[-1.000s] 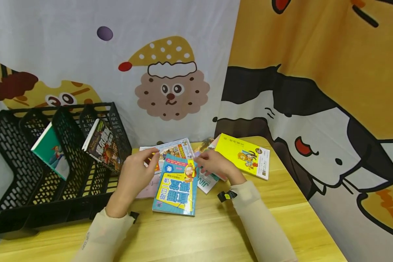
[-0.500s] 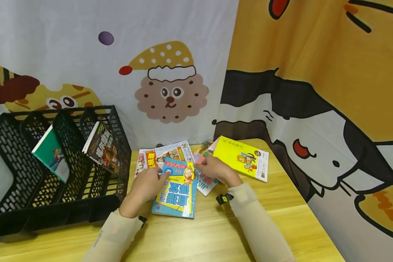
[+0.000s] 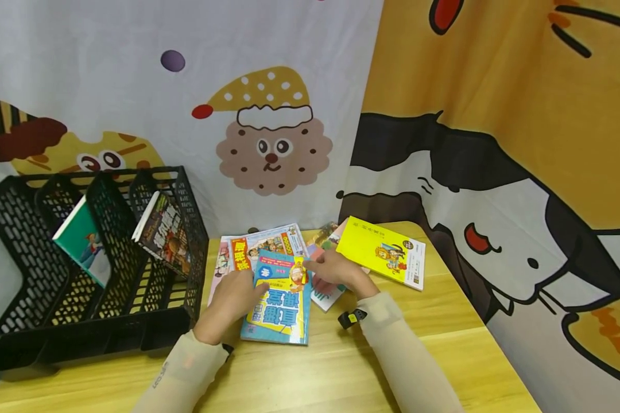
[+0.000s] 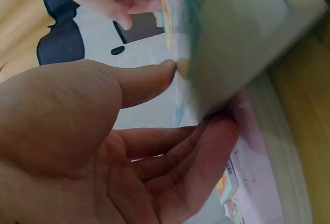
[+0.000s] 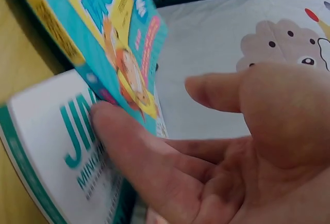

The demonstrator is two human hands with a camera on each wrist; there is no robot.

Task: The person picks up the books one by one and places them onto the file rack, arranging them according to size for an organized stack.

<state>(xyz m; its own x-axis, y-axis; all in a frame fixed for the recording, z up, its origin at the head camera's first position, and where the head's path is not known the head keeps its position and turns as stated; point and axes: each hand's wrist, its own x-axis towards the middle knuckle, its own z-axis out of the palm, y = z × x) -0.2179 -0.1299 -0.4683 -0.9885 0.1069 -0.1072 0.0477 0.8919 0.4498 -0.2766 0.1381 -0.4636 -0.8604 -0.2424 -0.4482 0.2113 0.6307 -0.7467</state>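
Observation:
A blue book with yellow lettering panels (image 3: 284,318) lies over other books on the table. My left hand (image 3: 235,299) pinches its left edge; in the left wrist view the thumb (image 4: 149,82) is on the cover and the fingers reach beneath. At the opposite side is my right hand (image 3: 341,271). Its index fingertip meets the book's spine side in the right wrist view, while the thumb (image 5: 214,92) stands off. Under that side lies a white book with green letters (image 5: 46,126). A colourful comic-style book (image 3: 268,244) and a pink one (image 3: 218,269) lie behind the left hand.
A yellow book (image 3: 364,244) lies to the right, overlapping other covers. At left stands a black mesh file rack (image 3: 10,258), holding a green book (image 3: 85,244) and a dark comic book (image 3: 162,232). A printed curtain (image 3: 274,212) hangs behind the wooden table (image 3: 310,381).
My left hand has come down and right from above the pile onto the blue book's left edge. The right hand has stayed near the book's right side.

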